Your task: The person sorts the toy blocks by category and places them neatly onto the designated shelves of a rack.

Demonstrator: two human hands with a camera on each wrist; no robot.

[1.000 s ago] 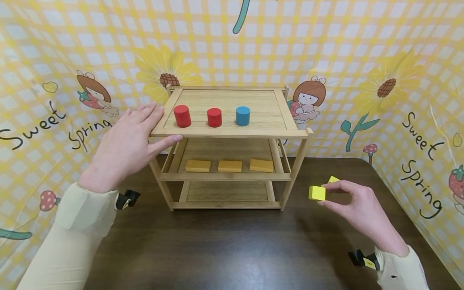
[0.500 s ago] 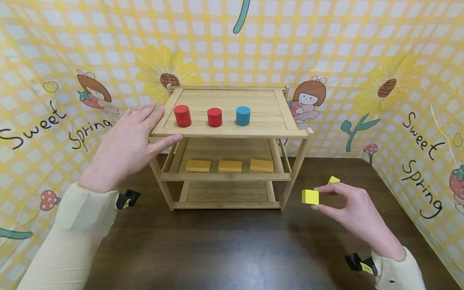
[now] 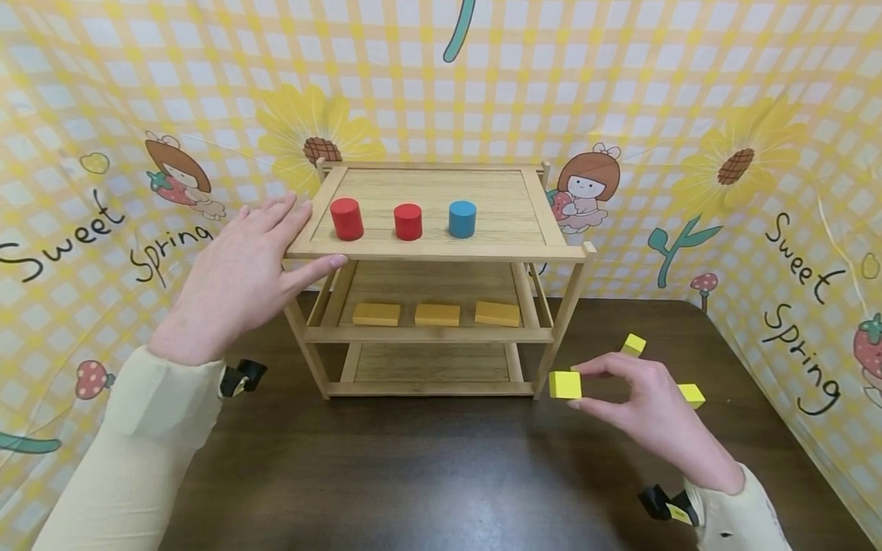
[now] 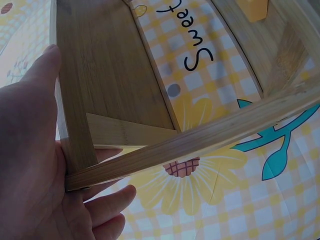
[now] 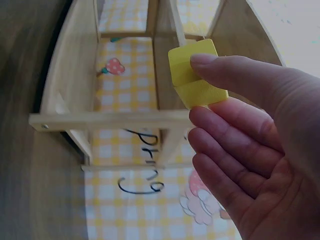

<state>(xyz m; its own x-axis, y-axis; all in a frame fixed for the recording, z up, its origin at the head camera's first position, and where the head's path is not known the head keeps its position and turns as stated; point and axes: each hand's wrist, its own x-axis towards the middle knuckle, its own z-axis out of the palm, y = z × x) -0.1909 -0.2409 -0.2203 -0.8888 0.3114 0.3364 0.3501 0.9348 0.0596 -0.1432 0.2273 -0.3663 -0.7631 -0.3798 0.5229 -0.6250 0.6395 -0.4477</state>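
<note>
My left hand (image 3: pixel 237 279) rests on the front left corner of a small three-tier wooden shelf (image 3: pixel 434 252), its thumb along the front edge and its fingers along the left side. In the left wrist view, the fingers (image 4: pixel 107 207) lie beyond the corner post. Just right of the shelf, my right hand (image 3: pixel 651 405) pinches a yellow cube (image 3: pixel 566 385) between thumb and fingertips. The right wrist view shows this yellow cube (image 5: pixel 192 65) under the thumb, with the other fingers loosely bent. Two more yellow blocks, one behind the hand (image 3: pixel 635 344) and another at its right (image 3: pixel 691 395), lie on the table.
On the top tier stand two red cylinders (image 3: pixel 347 220) and a blue cylinder (image 3: pixel 462 220). Three orange-yellow rectangular blocks (image 3: pixel 437 314) lie in a row on the middle tier. A checked cloth (image 3: pixel 441 99) surrounds the dark table (image 3: pixel 413 474).
My right hand has moved left and slightly toward me with the yellow cube, nearing the shelf's right front leg. Another yellow block has come into view behind it. The left hand stays put.
</note>
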